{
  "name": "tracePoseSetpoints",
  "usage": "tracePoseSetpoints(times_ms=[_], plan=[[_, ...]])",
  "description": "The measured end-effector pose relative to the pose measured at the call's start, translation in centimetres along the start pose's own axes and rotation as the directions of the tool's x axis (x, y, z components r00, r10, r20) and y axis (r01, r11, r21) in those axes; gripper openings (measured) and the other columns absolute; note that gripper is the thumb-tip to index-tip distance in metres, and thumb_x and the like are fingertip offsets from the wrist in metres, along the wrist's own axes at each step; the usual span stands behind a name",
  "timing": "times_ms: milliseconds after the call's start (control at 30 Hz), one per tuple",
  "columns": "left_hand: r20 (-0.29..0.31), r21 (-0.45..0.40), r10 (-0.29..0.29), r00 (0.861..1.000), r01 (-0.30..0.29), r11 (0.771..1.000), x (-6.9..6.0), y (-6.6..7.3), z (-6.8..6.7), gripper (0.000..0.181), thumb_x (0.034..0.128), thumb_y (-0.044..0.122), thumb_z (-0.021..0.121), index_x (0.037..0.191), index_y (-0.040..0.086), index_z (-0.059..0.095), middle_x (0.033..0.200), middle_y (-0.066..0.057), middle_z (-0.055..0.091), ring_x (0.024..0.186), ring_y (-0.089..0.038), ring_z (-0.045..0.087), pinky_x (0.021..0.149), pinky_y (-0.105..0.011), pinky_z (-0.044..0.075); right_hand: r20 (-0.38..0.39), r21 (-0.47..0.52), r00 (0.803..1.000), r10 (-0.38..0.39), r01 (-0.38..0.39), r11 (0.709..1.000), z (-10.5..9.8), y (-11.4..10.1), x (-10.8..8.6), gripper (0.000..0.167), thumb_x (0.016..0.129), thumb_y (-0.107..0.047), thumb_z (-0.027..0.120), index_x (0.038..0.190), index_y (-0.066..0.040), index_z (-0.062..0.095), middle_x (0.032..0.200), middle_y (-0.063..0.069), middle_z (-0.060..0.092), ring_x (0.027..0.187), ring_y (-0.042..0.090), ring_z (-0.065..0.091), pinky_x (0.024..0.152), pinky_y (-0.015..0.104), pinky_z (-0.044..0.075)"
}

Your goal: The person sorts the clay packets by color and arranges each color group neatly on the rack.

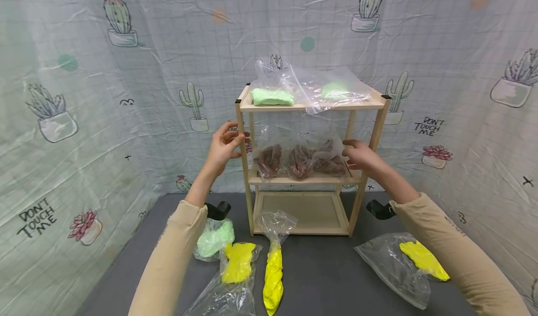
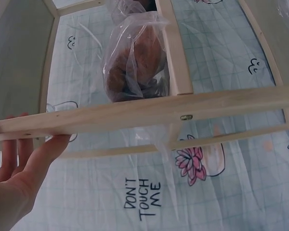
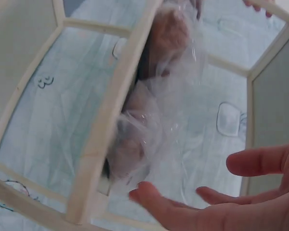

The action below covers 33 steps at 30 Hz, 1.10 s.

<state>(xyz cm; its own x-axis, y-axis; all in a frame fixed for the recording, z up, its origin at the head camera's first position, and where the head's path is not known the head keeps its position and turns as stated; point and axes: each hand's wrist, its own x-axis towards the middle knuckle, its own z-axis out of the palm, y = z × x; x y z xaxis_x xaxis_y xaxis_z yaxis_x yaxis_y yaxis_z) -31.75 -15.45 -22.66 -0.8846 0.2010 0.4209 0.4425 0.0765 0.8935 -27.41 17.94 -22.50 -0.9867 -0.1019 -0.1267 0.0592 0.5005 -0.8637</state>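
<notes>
A small wooden shelf rack [image 1: 304,181] stands in front of me. My left hand [image 1: 224,143] holds its left front post [image 2: 111,115], thumb on one side and fingers on the other. On the middle shelf several clear bags of brown, lumpy contents [image 1: 299,162] lie in a row; one bag [image 2: 137,62] shows close up in the left wrist view. My right hand [image 1: 361,157] is at the right end of that row, inside the right post. In the right wrist view its fingers [image 3: 159,204] are spread beside the nearest bag [image 3: 132,144], with nothing held.
Two clear bags with pale green contents [image 1: 272,96] lie on the top shelf. On the grey table are a bag with pale green stuff [image 1: 215,239], bags with yellow contents [image 1: 238,262], a long twisted yellow one [image 1: 273,278], and another yellow one [image 1: 422,259] at right.
</notes>
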Motion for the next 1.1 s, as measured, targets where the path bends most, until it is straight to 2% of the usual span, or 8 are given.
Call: tracePoseSetpoints(times_ms=[133,300,400,533,633,733,933,1100], plan=[[0.015,0.006,-0.032,0.999,0.032,0.999,0.0,0.2,-0.3,0.039,0.0896,0.013,0.053,0.127,0.008,0.043,0.109,-0.010,0.058,0.101,-0.026,0.058,0.078,-0.047,0.050,-0.056,0.011,0.993,-0.103,0.104,0.995,0.6,0.9,-1.8,0.057,0.090,-0.008,0.031,0.142,0.000,0.011,0.144,0.028,0.013,0.129,0.044,0.026,0.101,0.054,0.028],[0.030,0.012,-0.048,0.998,0.047,0.999,0.0,0.3,-0.6,0.043,0.0897,0.011,0.052,0.130,0.008,0.039,0.118,-0.021,0.052,0.108,-0.037,0.053,0.078,-0.045,0.050,-0.096,0.096,0.971,-0.218,0.227,0.969,1.4,2.4,-4.1,0.050,0.095,-0.013,0.033,0.140,0.001,0.017,0.141,0.029,0.024,0.126,0.043,0.032,0.099,0.053,0.032],[0.036,0.007,-0.045,0.998,0.045,0.999,0.0,0.3,-0.5,0.042,0.0899,0.011,0.052,0.130,0.007,0.039,0.121,-0.024,0.050,0.108,-0.037,0.053,0.077,-0.044,0.051,-0.100,0.130,0.963,-0.252,0.263,0.956,1.8,3.3,-5.1,0.048,0.097,-0.016,0.033,0.139,0.003,0.019,0.139,0.029,0.028,0.123,0.040,0.037,0.096,0.048,0.038],[0.038,0.006,-0.041,0.998,0.041,0.999,0.0,0.3,-0.5,0.042,0.0901,0.011,0.052,0.130,0.007,0.039,0.121,-0.023,0.050,0.100,-0.027,0.058,0.076,-0.044,0.051,-0.078,0.158,0.959,-0.274,0.283,0.946,2.4,4.1,-6.3,0.047,0.097,-0.016,0.034,0.138,0.003,0.021,0.137,0.028,0.032,0.115,0.025,0.050,0.089,0.037,0.046],[0.035,0.006,-0.036,0.999,0.036,0.999,0.0,0.2,-0.4,0.041,0.0900,0.011,0.052,0.129,0.007,0.040,0.120,-0.022,0.051,0.097,-0.022,0.059,0.076,-0.045,0.051,-0.042,0.184,0.957,-0.286,0.288,0.940,3.1,4.7,-7.1,0.047,0.097,-0.015,0.034,0.138,0.002,0.021,0.136,0.028,0.033,0.113,0.023,0.051,0.086,0.034,0.048],[0.030,0.005,-0.028,0.999,0.028,1.000,0.0,0.0,-0.4,0.040,0.0897,0.012,0.053,0.128,0.008,0.041,0.116,-0.018,0.055,0.098,-0.022,0.060,0.076,-0.045,0.051,0.010,0.219,0.958,-0.285,0.276,0.936,4.1,5.5,-7.6,0.046,0.097,-0.014,0.034,0.138,0.003,0.021,0.136,0.030,0.032,0.118,0.036,0.045,0.086,0.038,0.047],[0.014,-0.001,-0.019,1.000,0.019,1.000,-0.1,-0.1,-0.3,0.039,0.0892,0.013,0.053,0.126,0.008,0.043,0.103,-0.001,0.061,0.093,-0.014,0.061,0.075,-0.046,0.051,0.161,0.289,0.962,-0.219,0.166,0.943,6.7,7.5,-7.8,0.046,0.096,-0.015,0.036,0.136,0.004,0.023,0.136,0.031,0.030,0.119,0.042,0.042,0.088,0.043,0.046],[0.014,0.005,-0.015,1.000,0.015,1.000,-0.1,0.0,-0.3,0.039,0.0896,0.012,0.052,0.127,0.007,0.042,0.109,-0.012,0.060,0.102,-0.029,0.058,0.072,-0.044,0.051,0.246,0.308,0.953,-0.179,0.098,0.946,8.6,9.0,-7.4,0.048,0.095,-0.015,0.038,0.135,0.006,0.024,0.134,0.032,0.031,0.116,0.040,0.046,0.085,0.041,0.048]])
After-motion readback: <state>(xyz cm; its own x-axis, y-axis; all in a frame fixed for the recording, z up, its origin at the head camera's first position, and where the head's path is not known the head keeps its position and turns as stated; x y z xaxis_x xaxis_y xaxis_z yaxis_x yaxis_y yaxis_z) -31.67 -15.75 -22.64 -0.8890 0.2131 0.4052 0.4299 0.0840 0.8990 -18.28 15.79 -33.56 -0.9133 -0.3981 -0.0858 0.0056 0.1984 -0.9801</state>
